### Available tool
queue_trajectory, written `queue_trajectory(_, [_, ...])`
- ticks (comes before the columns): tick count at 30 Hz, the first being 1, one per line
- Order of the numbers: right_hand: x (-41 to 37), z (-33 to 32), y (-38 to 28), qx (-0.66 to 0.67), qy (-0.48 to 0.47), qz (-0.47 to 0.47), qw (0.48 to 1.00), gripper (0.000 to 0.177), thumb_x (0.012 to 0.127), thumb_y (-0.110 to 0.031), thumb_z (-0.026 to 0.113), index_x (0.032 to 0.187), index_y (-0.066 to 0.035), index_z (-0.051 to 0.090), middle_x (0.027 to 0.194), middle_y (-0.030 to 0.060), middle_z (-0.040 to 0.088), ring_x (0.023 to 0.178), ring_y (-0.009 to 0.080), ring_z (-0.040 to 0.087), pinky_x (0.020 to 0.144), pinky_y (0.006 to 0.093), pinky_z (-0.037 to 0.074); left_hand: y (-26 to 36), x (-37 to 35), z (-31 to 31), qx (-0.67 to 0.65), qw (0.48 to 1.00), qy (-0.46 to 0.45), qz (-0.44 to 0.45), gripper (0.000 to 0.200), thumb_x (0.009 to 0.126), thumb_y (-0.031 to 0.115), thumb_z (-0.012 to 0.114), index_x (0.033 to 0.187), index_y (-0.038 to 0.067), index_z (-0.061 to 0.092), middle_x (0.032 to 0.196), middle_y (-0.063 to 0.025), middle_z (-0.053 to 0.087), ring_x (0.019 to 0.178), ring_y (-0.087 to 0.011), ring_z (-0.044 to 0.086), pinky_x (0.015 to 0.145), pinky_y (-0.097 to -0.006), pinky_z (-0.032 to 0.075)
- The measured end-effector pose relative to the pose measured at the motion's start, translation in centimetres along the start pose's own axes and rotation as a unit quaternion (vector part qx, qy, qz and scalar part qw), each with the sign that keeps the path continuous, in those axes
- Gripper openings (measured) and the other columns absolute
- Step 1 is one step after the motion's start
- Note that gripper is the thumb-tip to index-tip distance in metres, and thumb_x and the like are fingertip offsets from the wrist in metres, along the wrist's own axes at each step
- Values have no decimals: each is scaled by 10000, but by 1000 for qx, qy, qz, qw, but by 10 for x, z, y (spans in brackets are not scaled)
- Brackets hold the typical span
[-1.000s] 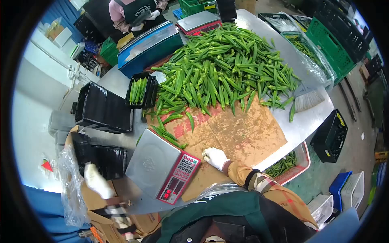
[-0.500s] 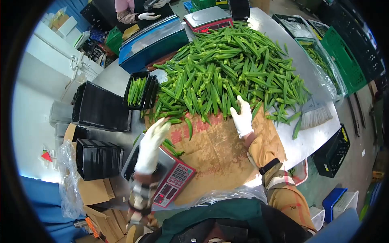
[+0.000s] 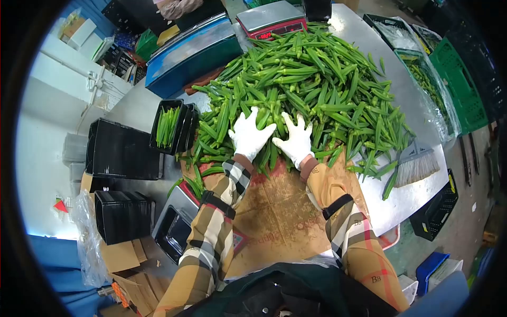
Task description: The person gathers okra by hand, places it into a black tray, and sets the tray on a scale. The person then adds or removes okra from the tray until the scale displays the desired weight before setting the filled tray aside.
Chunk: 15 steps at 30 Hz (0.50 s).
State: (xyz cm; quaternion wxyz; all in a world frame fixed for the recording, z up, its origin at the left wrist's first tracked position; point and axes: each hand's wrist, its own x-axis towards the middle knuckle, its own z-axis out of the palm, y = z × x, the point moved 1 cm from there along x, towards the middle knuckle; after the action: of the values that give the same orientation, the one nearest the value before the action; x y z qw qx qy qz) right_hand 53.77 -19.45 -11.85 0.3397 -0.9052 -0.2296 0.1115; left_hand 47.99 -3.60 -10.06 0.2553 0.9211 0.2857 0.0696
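A big heap of green okra (image 3: 338,79) covers the upper middle of the table. Both my hands wear white gloves and rest on the near side of this heap, close beside each other. My left hand (image 3: 250,135) has its fingers spread over the pods. My right hand (image 3: 296,140) is spread too, its thumb pointing toward the left one. Neither holds a pod that I can see. Below them lies a stained brown cardboard sheet (image 3: 280,211). A small black tray (image 3: 174,230) sits on the near scale, which my left sleeve partly covers.
Left of the heap stands a black tray of lined-up okra (image 3: 168,127). Stacked black trays (image 3: 124,150) are further left. A second red scale (image 3: 272,21) and a blue box (image 3: 193,61) stand behind. A brush (image 3: 417,168) lies right, near a green crate (image 3: 459,87).
My left hand has moved from over the near scale up and right onto the okra heap. My right hand has shifted left beside it. The black tray on the scale is now uncovered.
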Motion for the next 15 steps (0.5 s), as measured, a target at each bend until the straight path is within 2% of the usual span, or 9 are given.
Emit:
queue_trajectory(3, [-19, 7, 16, 104, 0, -32, 994, 923, 686, -292, 845, 1516, -255, 443, 1652, 188, 202, 1461, 584, 120, 1203, 560, 265, 1, -39, 17, -113, 992, 43, 42, 926, 747, 498, 780, 1521, 123, 437, 1392, -267, 532, 1329, -419, 462, 1103, -509, 381])
queue_trajectory(4, [-27, 10, 22, 163, -1, -37, 986, 899, 673, -203, 839, 1496, -192, 477, 1654, 234, 163, 1497, 514, 134, 1218, 513, 251, 4, -55, 23, -148, 989, 27, 4, 918, 740, 414, 803, 1520, 102, 432, 1270, -245, 591, 1216, -408, 526, 1035, -436, 444])
queue_trajectory(5, [-39, 11, 29, 272, -10, -60, 960, 933, 691, -192, 835, 1526, -140, 423, 1640, 248, 201, 1523, 422, 183, 1239, 449, 198, 8, -72, 29, -171, 984, 44, 9, 892, 747, 371, 805, 1515, 103, 438, 1225, -215, 603, 1161, -392, 541, 1023, -465, 441])
queue_trajectory(8, [-86, 15, 50, 323, -11, -18, 946, 963, 703, -192, 849, 1522, -36, 366, 1615, 233, 263, 1524, 335, 226, 1242, 410, 193, 29, -118, 33, -216, 976, 23, 3, 858, 742, 335, 820, 1493, 108, 471, 1270, -191, 596, 1182, -364, 546, 1022, -459, 442])
queue_trajectory(9, [-100, 18, 60, 312, 27, -33, 949, 866, 758, -125, 826, 1495, -14, 384, 1555, 198, 384, 1462, 305, 358, 1205, 410, 298, 39, -135, 37, -268, 963, 2, -24, 833, 749, 301, 834, 1480, 102, 487, 1296, -184, 581, 1212, -345, 546, 1046, -437, 436])
queue_trajectory(11, [-129, 10, 68, 593, -45, 81, 800, 769, 815, -19, 777, 1481, -24, 393, 1479, 141, 488, 1330, 258, 518, 1108, 378, 437, 55, -169, 49, -339, 941, 15, -10, 805, 766, 267, 841, 1472, 96, 495, 1265, -165, 594, 1237, -325, 547, 1069, -419, 430])
queue_trajectory(12, [-139, -10, 62, 600, -15, 24, 800, 728, 838, 56, 736, 1474, -36, 395, 1397, 104, 567, 1206, 211, 610, 1008, 332, 516, 55, -180, 54, -382, 924, -11, -31, 751, 804, 226, 832, 1454, 53, 499, 1268, -136, 607, 1236, -270, 564, 1066, -383, 439])
queue_trajectory(13, [-152, -24, 68, 625, -38, 67, 777, 734, 821, 47, 766, 1464, -34, 421, 1370, 104, 587, 1193, 194, 611, 1015, 333, 509, 61, -187, 53, -575, 812, -62, -84, 657, 857, 128, 781, 1435, 5, 494, 1298, -116, 607, 1202, -209, 582, 1046, -342, 456])
queue_trajectory(15, [-167, -54, 68, 586, -1, 88, 805, 702, 790, 97, 749, 1423, -38, 477, 1311, 70, 615, 1179, 162, 604, 1015, 322, 504, 68, -203, 38, -633, 768, -56, -80, 572, 905, 26, 706, 1429, -17, 482, 1332, -102, 593, 1182, -166, 584, 1029, -303, 465])
